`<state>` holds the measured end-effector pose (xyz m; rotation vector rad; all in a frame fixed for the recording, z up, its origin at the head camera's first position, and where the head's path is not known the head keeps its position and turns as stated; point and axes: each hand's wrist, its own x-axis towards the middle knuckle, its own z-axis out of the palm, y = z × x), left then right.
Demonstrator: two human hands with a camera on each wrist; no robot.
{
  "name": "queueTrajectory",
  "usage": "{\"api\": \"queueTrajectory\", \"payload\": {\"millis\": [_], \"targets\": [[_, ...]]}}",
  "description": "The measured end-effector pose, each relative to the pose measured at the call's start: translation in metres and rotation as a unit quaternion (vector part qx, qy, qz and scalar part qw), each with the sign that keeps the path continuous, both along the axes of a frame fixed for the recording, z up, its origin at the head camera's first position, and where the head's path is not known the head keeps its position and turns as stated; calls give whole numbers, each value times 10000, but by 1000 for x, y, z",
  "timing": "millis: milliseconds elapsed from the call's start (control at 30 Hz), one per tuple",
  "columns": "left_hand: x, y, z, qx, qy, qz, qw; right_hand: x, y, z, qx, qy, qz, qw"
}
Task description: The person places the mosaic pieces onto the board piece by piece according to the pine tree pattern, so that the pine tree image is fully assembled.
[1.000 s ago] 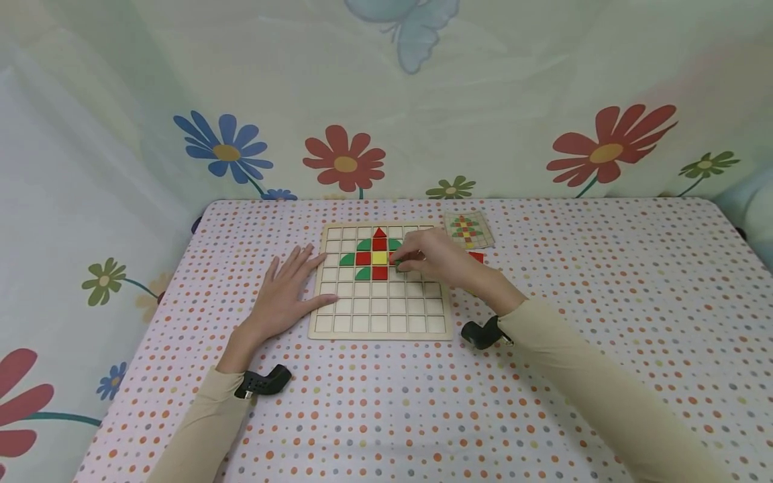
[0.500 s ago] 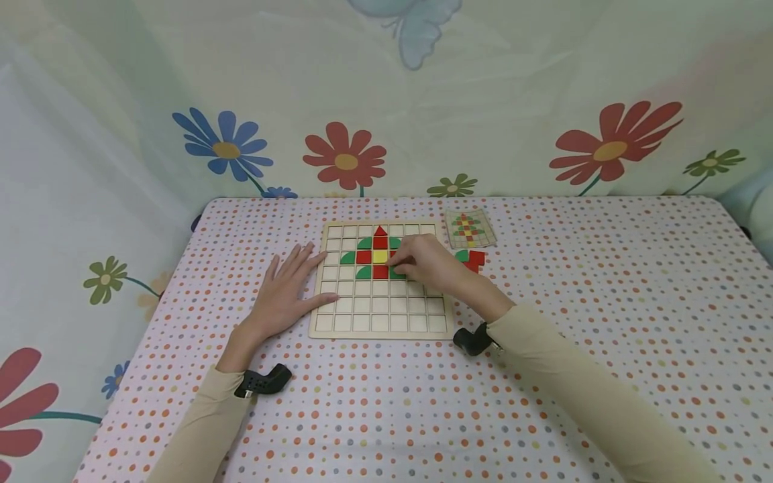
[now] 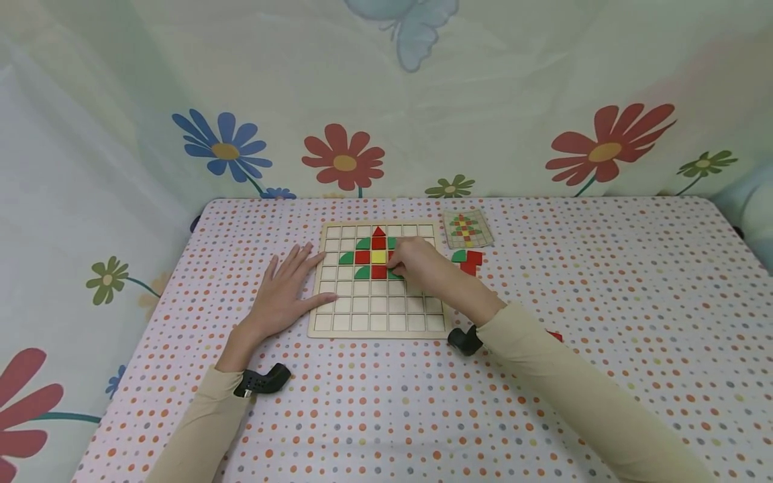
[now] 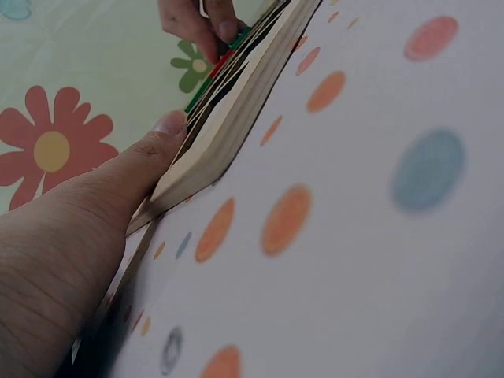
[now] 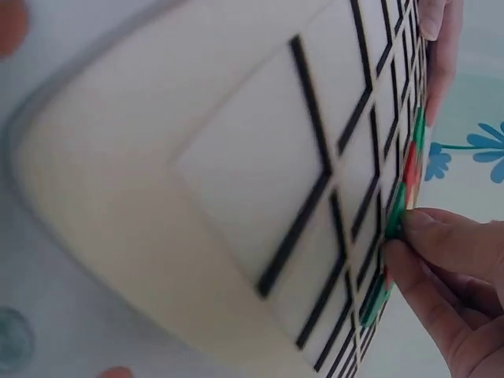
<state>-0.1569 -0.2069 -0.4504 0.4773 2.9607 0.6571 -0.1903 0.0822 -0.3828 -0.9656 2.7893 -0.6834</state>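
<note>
R hand [image 3: 421,267] has shifted twd 9 o'clock in past sec; curled fingertips at green piece [image 3: 394,274], approx 2 o'clock of board [image 3: 377,334] ctr, prob. seating it; can't tell if pinched. L hand [image 3: 284,295] spread, 9 o'clock edge.

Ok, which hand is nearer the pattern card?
Right. The right hand is over the grid board, just left of the pattern card and a little nearer the person. The left hand lies at the board's left edge, farther from the card.
</note>
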Motion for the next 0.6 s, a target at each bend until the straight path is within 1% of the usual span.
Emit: {"api": "queueTrajectory", "payload": {"millis": [100,167,267,367,433,467,600], "targets": [[0,0,0,-14,-22,0,10000,2,2,-1,-93,-43,-54,9999],[1,-1,0,-26,-21,1,10000,4,6,0,-184,-218,-31,9996],[1,-1,0,-35,9,12,10000,11,18,7,-215,-617,237,9976],[1,-1,-1,-23,12,16,10000,20,35,16,-106,-1040,568,9929],[1,-1,-1,-11,2,19,10000,28,49,20,-18,-1110,783,9907],[1,0,-1,-6,-8,17,10000,31,57,22,10,-1137,805,9902],[0,0,-1,-5,11,10,10000,45,88,30,146,-1094,634,9919]]}}
